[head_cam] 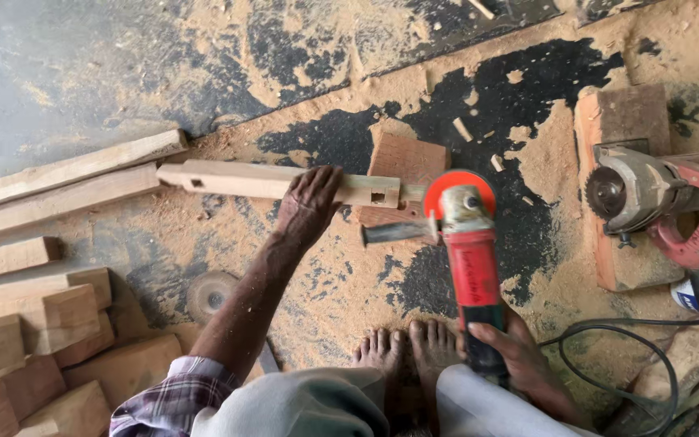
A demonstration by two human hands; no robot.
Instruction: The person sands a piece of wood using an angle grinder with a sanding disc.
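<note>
A left hand (309, 204) presses flat on a pale notched wooden rail (277, 180) lying on a sawdust-covered floor (349, 275); at three o'clock, the right hand (511, 352) grips a red angle grinder (469, 243) at the rail's end, open floor beyond at twelve.

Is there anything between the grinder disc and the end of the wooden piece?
Nothing visible. The grinder, held by the right hand, has its disc right at the end of the wooden piece, which the left hand presses down.

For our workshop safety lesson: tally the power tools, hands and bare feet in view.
Power tools: 2, red angle grinder, circular saw
Hands: 2, left hand, right hand
Bare feet: 2
Total: 6
</note>
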